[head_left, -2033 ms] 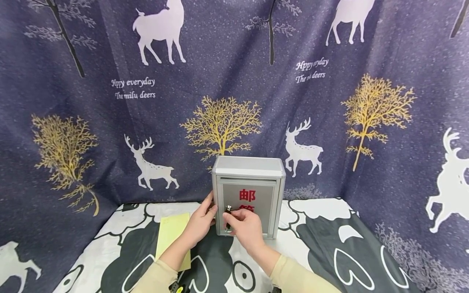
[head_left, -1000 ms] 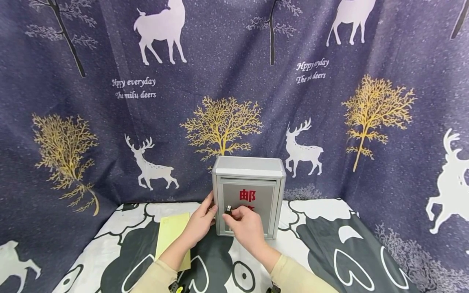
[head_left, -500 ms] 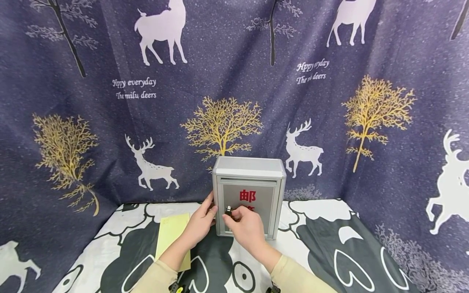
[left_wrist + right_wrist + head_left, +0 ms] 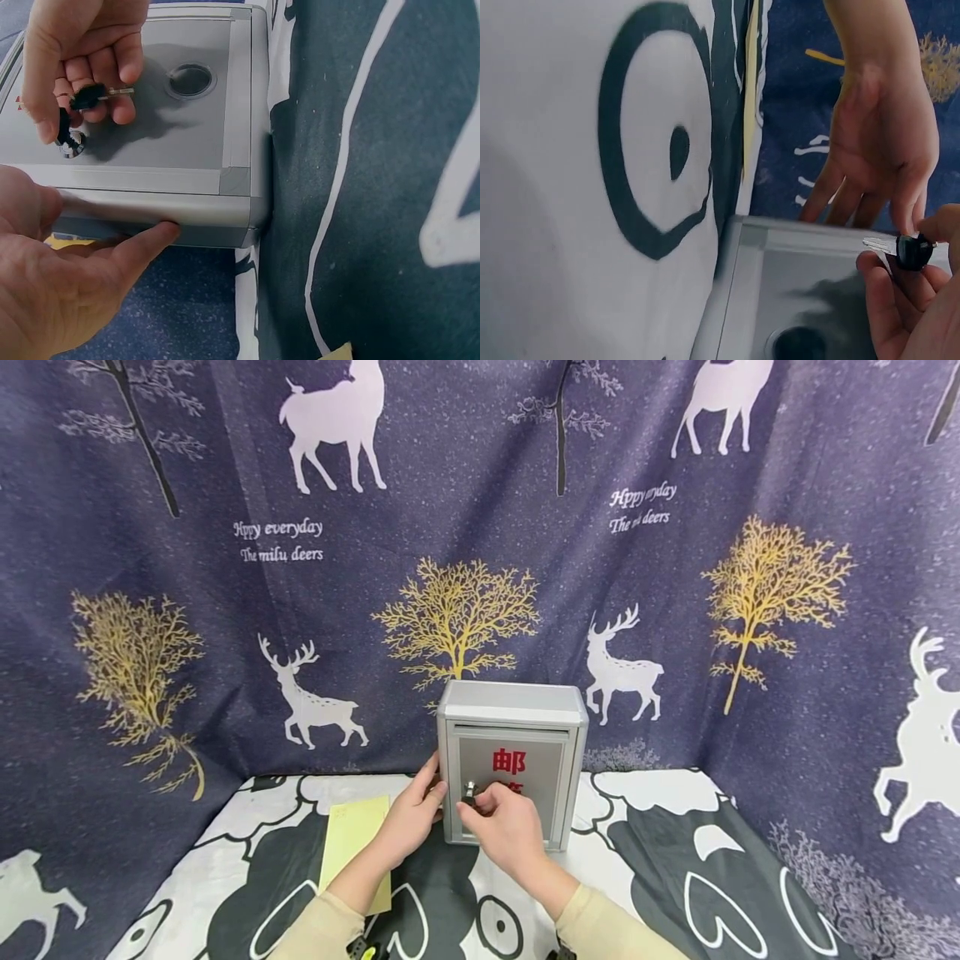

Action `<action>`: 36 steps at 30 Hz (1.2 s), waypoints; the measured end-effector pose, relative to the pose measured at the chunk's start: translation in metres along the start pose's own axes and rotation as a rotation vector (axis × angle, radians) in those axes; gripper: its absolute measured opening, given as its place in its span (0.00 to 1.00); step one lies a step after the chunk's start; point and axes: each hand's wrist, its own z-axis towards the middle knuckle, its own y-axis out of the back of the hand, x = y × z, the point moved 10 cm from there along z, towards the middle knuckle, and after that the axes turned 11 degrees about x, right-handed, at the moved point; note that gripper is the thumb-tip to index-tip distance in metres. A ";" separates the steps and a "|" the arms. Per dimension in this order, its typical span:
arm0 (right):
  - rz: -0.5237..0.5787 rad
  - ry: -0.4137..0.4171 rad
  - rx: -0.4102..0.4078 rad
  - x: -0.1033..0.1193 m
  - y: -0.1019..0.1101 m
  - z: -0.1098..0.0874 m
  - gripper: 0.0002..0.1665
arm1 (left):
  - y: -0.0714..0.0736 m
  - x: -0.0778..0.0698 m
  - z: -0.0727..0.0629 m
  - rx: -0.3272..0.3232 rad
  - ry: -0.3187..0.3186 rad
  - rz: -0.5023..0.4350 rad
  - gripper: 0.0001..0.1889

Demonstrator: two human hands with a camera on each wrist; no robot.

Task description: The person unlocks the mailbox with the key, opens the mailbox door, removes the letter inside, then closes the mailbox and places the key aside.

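A silver metal mailbox (image 4: 555,777) stands upright with red characters on its door. My left hand (image 4: 407,825) lies against its left side, the fingers fairly straight along the wall and the thumb at the front edge. At the door's left, a chrome lock (image 4: 73,145) has a black-headed key (image 4: 63,122) in it. My right hand (image 4: 512,828) pinches this key between thumb and finger. A second key (image 4: 91,95), also black-headed, hangs loose under the curled fingers of that hand. The right hand covers the lower red character.
Yellow paper (image 4: 351,827) lies on the patterned cloth (image 4: 675,860), partly beneath the left forearm. Low on the mailbox door is a round dark window (image 4: 190,80). A dark blue curtain (image 4: 360,610) with deer and trees hangs close behind the mailbox.
Since two seconds ago, my right hand has turned slightly at the lock, and the dark key that hung below it is hidden in the head view. The left hand and mailbox stay put.
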 end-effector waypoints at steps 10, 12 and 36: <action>0.117 -0.067 0.178 0.008 -0.008 -0.004 0.09 | 0.000 -0.001 0.001 0.001 -0.008 -0.018 0.33; 0.148 -0.065 0.200 0.010 -0.008 -0.006 0.09 | 0.000 -0.002 0.001 0.000 -0.015 -0.019 0.33; 0.342 -0.057 0.281 0.009 0.010 -0.019 0.10 | 0.000 0.001 0.000 -0.011 0.005 0.003 0.33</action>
